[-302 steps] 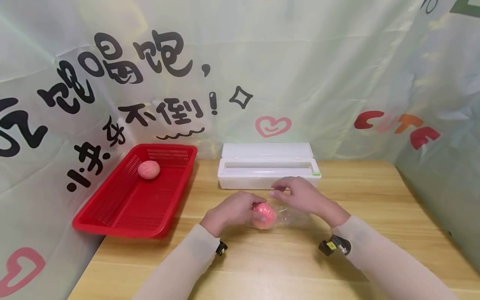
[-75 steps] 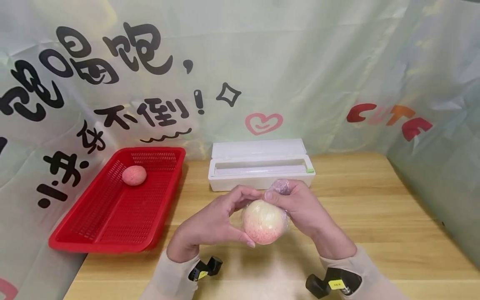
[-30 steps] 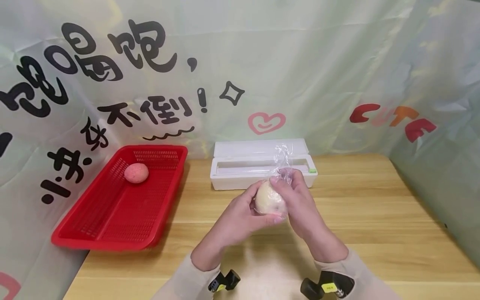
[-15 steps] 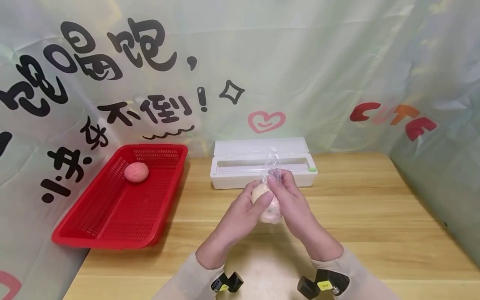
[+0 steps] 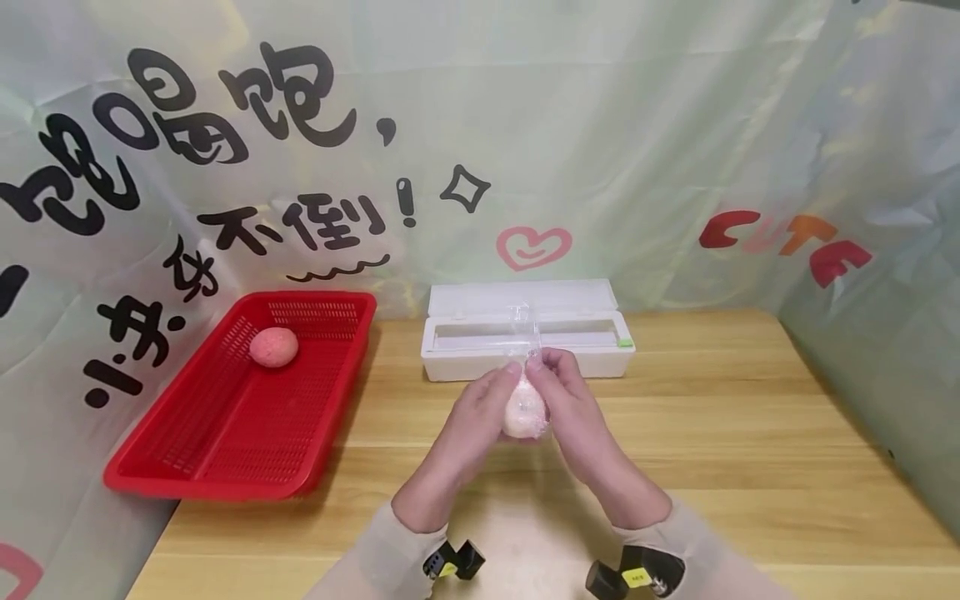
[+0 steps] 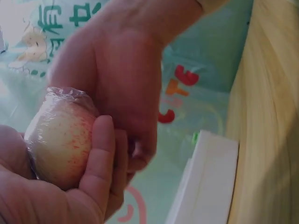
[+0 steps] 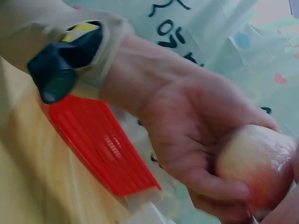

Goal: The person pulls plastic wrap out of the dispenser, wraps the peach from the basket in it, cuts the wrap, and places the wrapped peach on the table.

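Observation:
A pale peach with red speckles [image 5: 525,412] is wrapped in clear cling film, held up over the table between both hands. My left hand [image 5: 472,417] grips it, its curled fingers cradling it from below in the right wrist view. Beside it, my right hand [image 5: 573,412] pinches the gathered cling film [image 5: 525,325] at the top with thumb and fingers. The loose film end sticks up past the thumbs. In the left wrist view the film lies tight over the peach [image 6: 63,140], with a crumpled edge. The right fingertips are partly hidden in the head view.
A red perforated basket [image 5: 322,458] stands on the left with one pink peach [image 5: 273,347] in it. Behind the hands is a white cling film box [image 5: 450,367], its lid raised. A printed cloth backdrop [image 5: 637,167] encloses the wooden table [image 5: 720,417].
From separate hands around a pink peach on the table, it is now lifted and film-wrapped. In the last second the peach has turned, both thumbs have come together, and the film end has moved left.

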